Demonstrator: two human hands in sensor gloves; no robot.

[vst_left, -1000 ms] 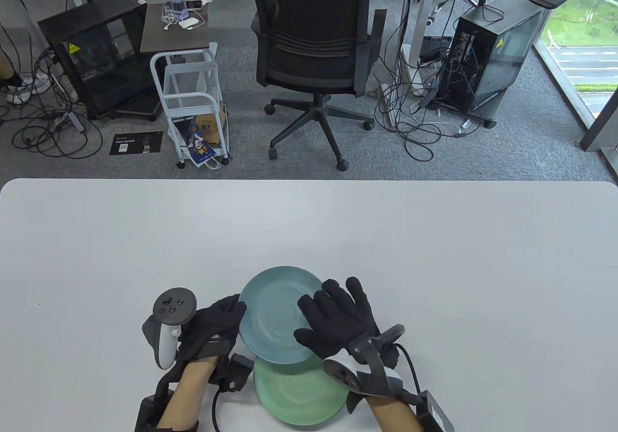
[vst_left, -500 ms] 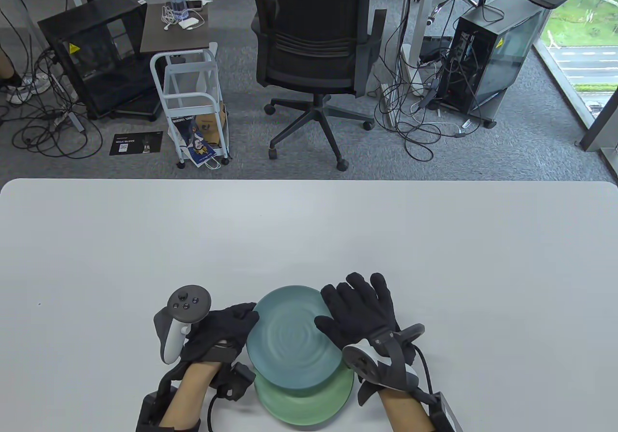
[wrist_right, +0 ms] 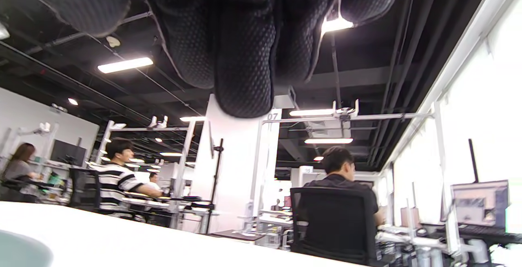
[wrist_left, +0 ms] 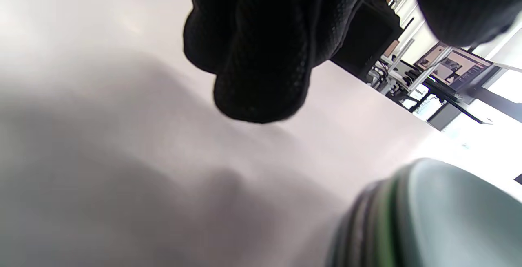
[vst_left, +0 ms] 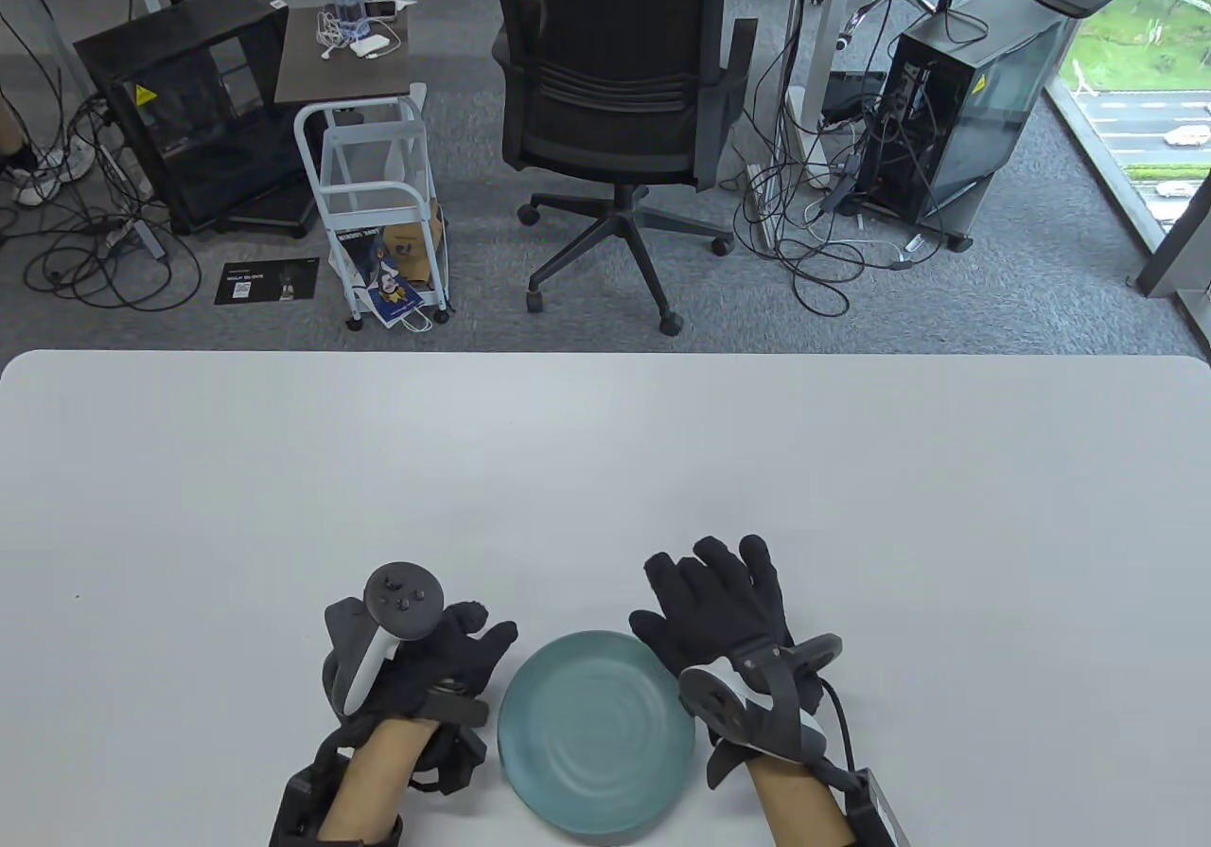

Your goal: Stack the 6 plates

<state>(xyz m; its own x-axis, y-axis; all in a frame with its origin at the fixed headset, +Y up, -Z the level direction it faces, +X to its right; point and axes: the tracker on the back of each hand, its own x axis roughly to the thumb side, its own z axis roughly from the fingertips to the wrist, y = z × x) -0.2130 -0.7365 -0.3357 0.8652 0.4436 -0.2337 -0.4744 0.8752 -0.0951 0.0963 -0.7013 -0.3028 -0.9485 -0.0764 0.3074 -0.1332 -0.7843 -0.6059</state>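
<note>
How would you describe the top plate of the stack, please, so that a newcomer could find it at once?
On the white table, look to the near edge, between the left hand and the right hand. The blue-grey plate lies there, round, with faint concentric rings. In the left wrist view, a green rim shows beneath it.

From where I stand, the round blue-green plate stack (vst_left: 596,732) at the near edge of the white table (vst_left: 605,468) is hemmed by the black-gloved left hand (vst_left: 430,662) and black-gloved right hand (vst_left: 719,615), with bare tabletop stretching beyond.
</note>
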